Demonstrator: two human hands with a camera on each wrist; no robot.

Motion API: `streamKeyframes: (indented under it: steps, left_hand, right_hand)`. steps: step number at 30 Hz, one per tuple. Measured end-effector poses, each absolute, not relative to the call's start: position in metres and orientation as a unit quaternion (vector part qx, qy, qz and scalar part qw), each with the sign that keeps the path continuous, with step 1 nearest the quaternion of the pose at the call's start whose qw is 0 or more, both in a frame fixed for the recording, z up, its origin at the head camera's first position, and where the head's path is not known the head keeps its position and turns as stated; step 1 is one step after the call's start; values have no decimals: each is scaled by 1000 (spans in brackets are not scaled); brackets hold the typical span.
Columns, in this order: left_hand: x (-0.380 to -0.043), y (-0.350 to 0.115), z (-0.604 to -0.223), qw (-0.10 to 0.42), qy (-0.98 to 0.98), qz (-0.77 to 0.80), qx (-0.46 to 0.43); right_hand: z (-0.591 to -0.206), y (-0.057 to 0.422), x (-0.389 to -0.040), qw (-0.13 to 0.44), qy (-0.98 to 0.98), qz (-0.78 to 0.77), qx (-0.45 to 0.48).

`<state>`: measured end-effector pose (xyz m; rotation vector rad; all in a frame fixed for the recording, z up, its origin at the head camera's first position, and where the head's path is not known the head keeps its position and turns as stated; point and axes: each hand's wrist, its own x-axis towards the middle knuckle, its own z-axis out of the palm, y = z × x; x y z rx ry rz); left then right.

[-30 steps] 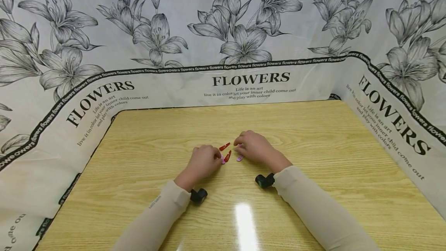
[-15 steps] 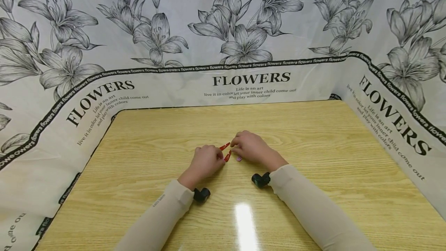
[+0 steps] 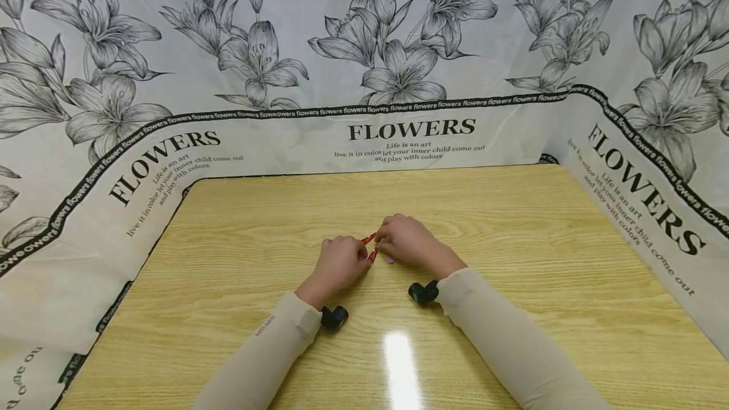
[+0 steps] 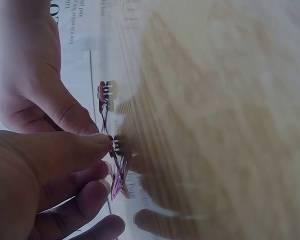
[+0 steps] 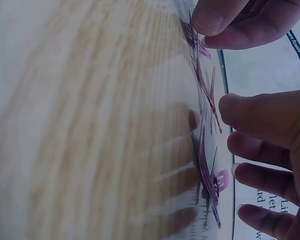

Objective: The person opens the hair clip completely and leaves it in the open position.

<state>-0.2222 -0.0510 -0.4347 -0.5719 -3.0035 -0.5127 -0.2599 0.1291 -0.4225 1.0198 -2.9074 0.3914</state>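
Note:
My left hand (image 3: 340, 262) pinches the blunt end of the nearer red snap hair clip (image 3: 373, 255) between thumb and finger, low over the wooden table (image 3: 273, 207). At that clip's pointed end is my right hand (image 3: 407, 239), its fingers loosely bent and no clip between them in the right wrist view. A second red hair clip (image 3: 368, 239) lies just beyond, spanning the gap between the hands. Under my right hand lies a purple hair clip (image 5: 222, 181). Another pink-purple clip (image 5: 202, 49) shows by my left fingertips; the left hand hides it in the head view.
A flower-printed cloth (image 3: 410, 138) hangs along the table's back and sides. Each wrist wears a small black camera, the left camera (image 3: 335, 318) and the right camera (image 3: 423, 293), both low over the wood. A bright reflection shines near the front.
My left hand has shifted slightly right onto the nearer red clip, covering the pink-purple clip beside it. The right hand has moved a little left, to that red clip's pointed end.

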Motion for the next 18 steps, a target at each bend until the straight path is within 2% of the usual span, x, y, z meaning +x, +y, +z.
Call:
streamKeyframes:
  steps: [18]
  left_hand:
    - [-223, -50, -435, 15, -972, -155, -176]
  right_hand:
    - [-428, 130, -263, 8, -938, 122, 325]
